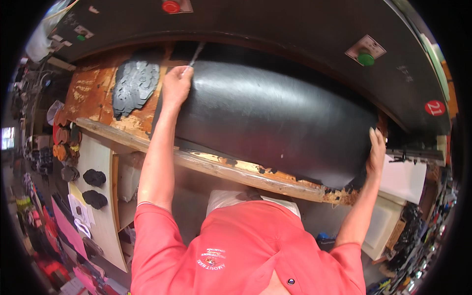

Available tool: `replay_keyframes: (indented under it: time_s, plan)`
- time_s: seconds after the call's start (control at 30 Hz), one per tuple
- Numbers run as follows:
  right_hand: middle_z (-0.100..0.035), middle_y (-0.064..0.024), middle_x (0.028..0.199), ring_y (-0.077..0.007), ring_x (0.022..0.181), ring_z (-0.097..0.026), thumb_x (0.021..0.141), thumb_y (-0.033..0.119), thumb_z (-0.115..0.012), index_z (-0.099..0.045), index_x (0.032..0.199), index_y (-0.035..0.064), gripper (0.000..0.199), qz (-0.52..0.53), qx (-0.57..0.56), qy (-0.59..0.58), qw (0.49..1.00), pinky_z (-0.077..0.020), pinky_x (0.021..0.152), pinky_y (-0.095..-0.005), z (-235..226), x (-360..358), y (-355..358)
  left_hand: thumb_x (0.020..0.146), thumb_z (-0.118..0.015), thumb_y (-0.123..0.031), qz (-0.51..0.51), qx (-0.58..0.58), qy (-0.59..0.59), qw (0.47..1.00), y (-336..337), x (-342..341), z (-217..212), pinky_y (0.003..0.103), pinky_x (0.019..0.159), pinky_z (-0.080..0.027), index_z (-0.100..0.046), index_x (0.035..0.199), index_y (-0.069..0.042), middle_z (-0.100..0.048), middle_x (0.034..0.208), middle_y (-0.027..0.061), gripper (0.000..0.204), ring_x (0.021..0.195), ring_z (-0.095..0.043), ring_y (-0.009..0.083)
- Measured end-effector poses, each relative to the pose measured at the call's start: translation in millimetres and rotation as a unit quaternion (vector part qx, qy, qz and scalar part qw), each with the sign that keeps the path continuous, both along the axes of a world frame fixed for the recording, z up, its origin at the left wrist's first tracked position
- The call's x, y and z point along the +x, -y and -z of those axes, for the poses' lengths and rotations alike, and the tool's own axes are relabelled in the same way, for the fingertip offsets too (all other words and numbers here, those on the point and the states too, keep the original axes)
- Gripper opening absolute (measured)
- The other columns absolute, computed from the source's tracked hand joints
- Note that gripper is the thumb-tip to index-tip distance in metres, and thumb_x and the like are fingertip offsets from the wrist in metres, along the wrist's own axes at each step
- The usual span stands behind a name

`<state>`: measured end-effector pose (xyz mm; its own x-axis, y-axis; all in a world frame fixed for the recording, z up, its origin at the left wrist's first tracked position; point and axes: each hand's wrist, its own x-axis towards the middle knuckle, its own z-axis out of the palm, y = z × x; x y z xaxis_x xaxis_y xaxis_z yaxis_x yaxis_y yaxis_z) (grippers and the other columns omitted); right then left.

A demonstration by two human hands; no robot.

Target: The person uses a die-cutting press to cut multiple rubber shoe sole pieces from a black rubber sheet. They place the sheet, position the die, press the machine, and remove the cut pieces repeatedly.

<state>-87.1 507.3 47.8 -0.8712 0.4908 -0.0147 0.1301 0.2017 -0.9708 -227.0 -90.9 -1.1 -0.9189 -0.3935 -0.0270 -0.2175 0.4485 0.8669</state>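
A wide, smooth black sheet [275, 113] lies over the worn wooden work surface, its middle shining in the light. My left hand [177, 86] is closed at the sheet's left edge, with a thin silvery strip [197, 52] rising from between thumb and fingers; its exact kind cannot be made out. At the sheet's right edge rests my right hand [376, 152], fingers stretched out and holding nothing. Left of my left hand is a pile of dark, flat cut pieces [135, 86], stacked unevenly on the wood.
A dark machine beam [285, 29] spans the far side, carrying a red button [171, 6] and a green button [365, 59]. A wooden rail [246, 177] edges the near side. Black cut pieces [94, 197] lie on a pale side table [105, 226] at left.
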Motion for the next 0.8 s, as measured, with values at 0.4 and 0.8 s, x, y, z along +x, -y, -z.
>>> replay_keyframes:
  time_s: [0.4, 0.8]
  plan:
    - [-0.072, -0.0035, 0.109, -0.0137, 0.1, -0.063, 0.097, 0.021, -0.077, -0.071, 0.121, -0.0039, 0.035, 0.027, 0.194, 0.063, 0.979, -0.0483, 0.094, -0.0293, 43, -58, -37, 0.09, -0.08, -0.03, 0.005, -0.118, -0.071, 0.99, -37, -28, -16, 0.045, 0.085, -0.057, -0.078, 0.105, -0.001, -0.078, 0.092, 0.0201, 0.033, 0.091, -0.075, 0.0375]
    - [-0.074, -0.0142, 0.127, -0.0226, 0.113, -0.065, 0.092, 0.027, -0.081, -0.069, 0.13, -0.01, 0.054, 0.047, 0.155, 0.035, 0.986, -0.0463, 0.104, -0.0349, 64, -85, -29, 0.095, -0.067, -0.006, 0.102, -0.24, -0.23, 0.938, -36, 17, 14, 0.048, 0.113, -0.046, -0.069, 0.127, 0.005, -0.06, 0.141, 0.0261, 0.034, 0.133, -0.056, 0.0429]
